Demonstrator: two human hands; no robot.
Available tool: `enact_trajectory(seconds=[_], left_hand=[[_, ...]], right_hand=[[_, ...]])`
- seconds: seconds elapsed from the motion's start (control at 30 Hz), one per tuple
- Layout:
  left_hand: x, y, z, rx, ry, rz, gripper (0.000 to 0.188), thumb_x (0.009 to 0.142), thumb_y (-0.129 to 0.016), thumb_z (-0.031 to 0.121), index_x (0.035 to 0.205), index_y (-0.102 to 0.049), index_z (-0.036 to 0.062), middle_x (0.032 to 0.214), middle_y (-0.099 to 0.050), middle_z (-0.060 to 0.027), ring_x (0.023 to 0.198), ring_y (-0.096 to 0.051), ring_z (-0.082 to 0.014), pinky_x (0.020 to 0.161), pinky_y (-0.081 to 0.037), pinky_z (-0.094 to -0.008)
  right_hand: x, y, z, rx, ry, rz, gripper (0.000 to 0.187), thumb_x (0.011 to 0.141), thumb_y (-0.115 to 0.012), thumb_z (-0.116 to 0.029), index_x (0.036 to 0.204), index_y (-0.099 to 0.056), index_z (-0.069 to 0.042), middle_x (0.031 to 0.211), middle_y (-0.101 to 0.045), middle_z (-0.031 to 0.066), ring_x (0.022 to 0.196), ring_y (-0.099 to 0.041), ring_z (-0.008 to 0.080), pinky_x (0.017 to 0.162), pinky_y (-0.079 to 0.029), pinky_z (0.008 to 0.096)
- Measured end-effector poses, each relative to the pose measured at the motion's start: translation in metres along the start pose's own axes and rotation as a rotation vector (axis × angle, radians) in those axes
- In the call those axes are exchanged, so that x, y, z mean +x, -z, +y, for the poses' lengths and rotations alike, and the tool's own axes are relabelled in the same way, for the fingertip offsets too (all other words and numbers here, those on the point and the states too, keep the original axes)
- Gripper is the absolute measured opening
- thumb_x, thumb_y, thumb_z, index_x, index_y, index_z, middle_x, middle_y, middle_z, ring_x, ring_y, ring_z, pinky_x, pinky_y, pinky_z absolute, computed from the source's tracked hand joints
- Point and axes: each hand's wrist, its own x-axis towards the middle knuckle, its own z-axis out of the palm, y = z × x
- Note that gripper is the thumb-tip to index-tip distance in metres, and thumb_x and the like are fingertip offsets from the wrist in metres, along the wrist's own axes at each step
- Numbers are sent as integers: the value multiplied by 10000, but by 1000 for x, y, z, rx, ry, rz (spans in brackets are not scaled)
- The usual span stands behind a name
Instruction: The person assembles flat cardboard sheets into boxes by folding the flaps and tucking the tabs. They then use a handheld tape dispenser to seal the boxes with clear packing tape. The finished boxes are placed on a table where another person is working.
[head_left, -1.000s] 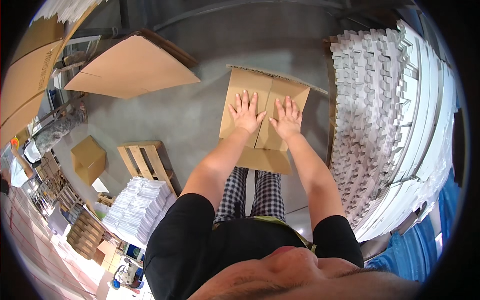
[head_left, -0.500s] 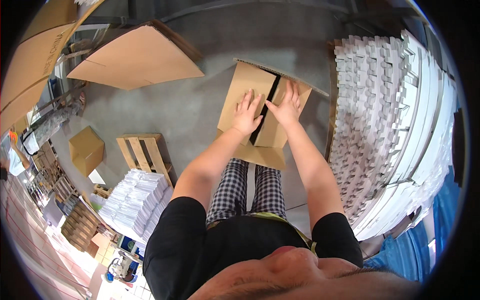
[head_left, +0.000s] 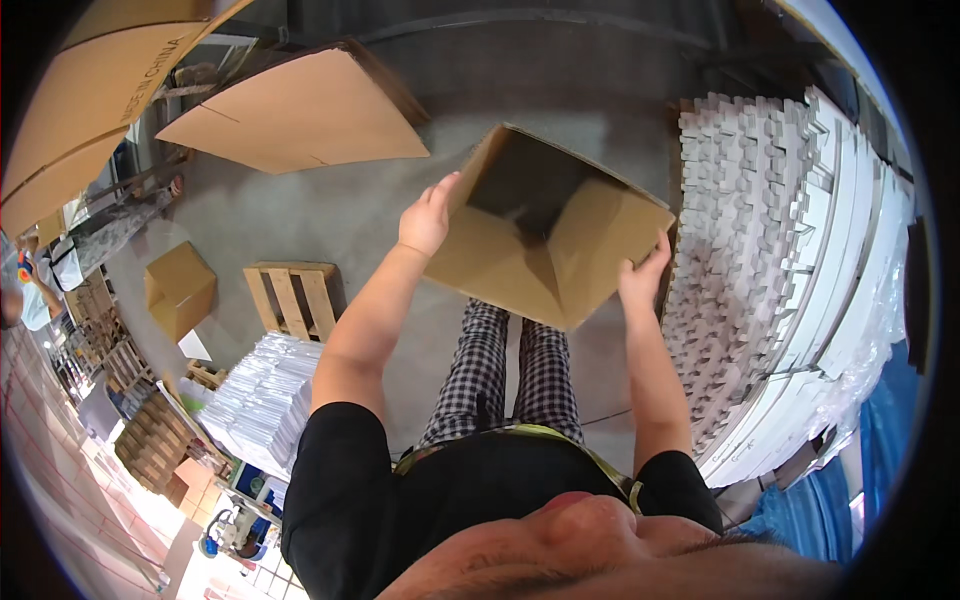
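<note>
Brown cardboard makes the small carton (head_left: 180, 290) on the floor (head_left: 330, 215), far over on my left. Next come a white stack (head_left: 258, 395), a wooden pallet (head_left: 291, 300) and a big flat piece of cardboard (head_left: 300, 115). I don't touch any of those.

Then my left hand (head_left: 425, 215). Its fingers lie close together, clamped on the left wall of the open box (head_left: 545, 230). I can't see where that thumb is.

The box sits between my two hands, out in front of my checked trousers (head_left: 465, 375). Its open top looks up at me, and it is dark deep inside. It is turned crooked, with one corner poking back at my legs. I can't tell if its bottom touches the floor.

My right hand (head_left: 645, 270) is on the right wall, near a corner. The thumb is apart from the fingers, and they hold the edge.

To hold it well, I think I should push in softly and the same on both sides, because thin walls can bend. My hands should stay level so it doesn't tip. I should also mind the tall white pile (head_left: 740, 270) just beside my right hand.
</note>
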Motion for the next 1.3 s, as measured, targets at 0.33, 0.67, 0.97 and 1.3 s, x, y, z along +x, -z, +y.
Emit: enact_trajectory(seconds=[0.33,0.67,0.97,1.3], left_hand=[[-47,2,30,50,79,317,653,830,-659,160,1420,-379,154,1360,-474,-155,1292,-402,-373,1076,-315,-452],[-71,-93,67,-1069,601,338,875,765,-467,-114,1518,-76,103,1511,-241,-214,1395,-276,-334,1133,-265,-346],[-18,-85,70,-689,477,334,870,726,-412,-131,1509,-93,74,1524,-211,-219,1412,-232,-354,1152,-238,-352],[35,-95,98,-213,648,-192,1040,762,-650,125,1520,58,204,1564,50,-220,1427,-8,-473,1122,-215,-553]], right_hand=[[118,-23,-104,-928,323,-398,527,839,-661,-272,1327,-489,-174,1263,-566,133,1172,-523,336,977,-403,485],[83,-65,-69,-847,-80,-378,379,961,-467,-335,1330,-494,-251,938,-691,162,864,-656,372,772,-511,486],[44,-52,-44,-146,34,-475,826,759,-378,156,1509,-195,-137,1486,-330,181,1369,-342,320,1120,-309,368],[29,-39,-40,-168,15,-490,856,728,-388,167,1506,-198,-135,1501,-304,168,1398,-284,326,1146,-263,344]])
